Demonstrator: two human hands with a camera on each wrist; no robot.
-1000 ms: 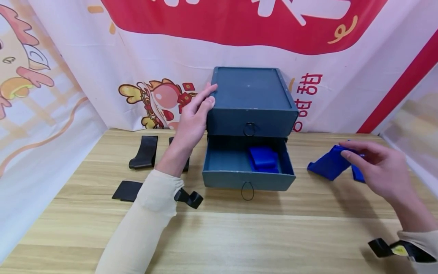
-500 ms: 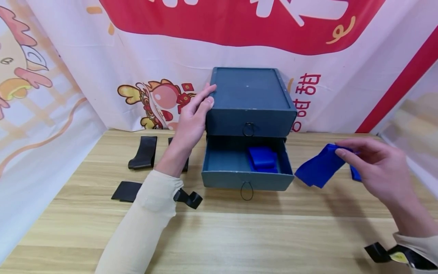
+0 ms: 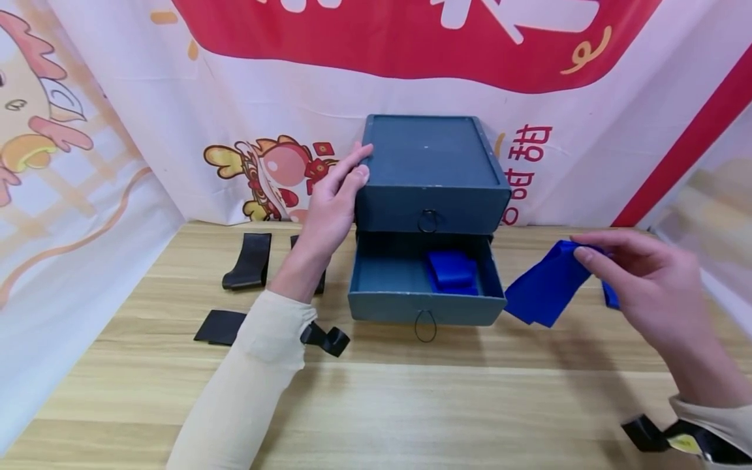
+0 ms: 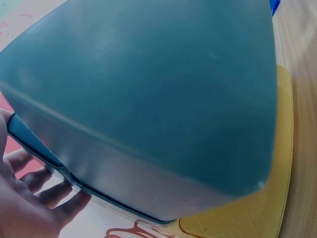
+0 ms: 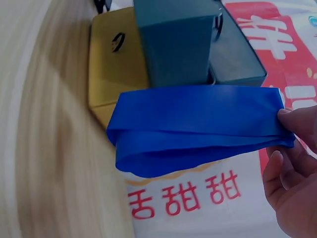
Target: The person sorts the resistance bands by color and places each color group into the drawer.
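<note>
My left hand [image 3: 330, 212] rests against the left side of a dark blue drawer cabinet [image 3: 431, 147], fingers extended along its upper edge. The left wrist view shows these fingers beyond the cabinet wall [image 4: 168, 99]. Below the shut top drawer, a second drawer [image 3: 405, 310] stands pulled out, with a folded blue band [image 3: 454, 269] in its right half. To the right, my right hand [image 3: 655, 284] pinches one end of another folded blue band [image 3: 548, 284] between thumb and fingers. Its loose end hangs beside the drawer's right front corner. In the right wrist view that band [image 5: 198, 111] shows loose, looped layers.
Several black folded strips, such as this one [image 3: 249, 261], lie on the wooden table [image 3: 411, 405] at left. Another blue piece [image 3: 611, 296] lies behind my right hand. A yellow drawer [image 5: 116, 59] with a black ring sits under the open one. A printed curtain [image 3: 282, 98] hangs behind.
My right hand has lifted the blue band up and shifted it slightly left, toward the open drawer. My left hand stays on the cabinet.
</note>
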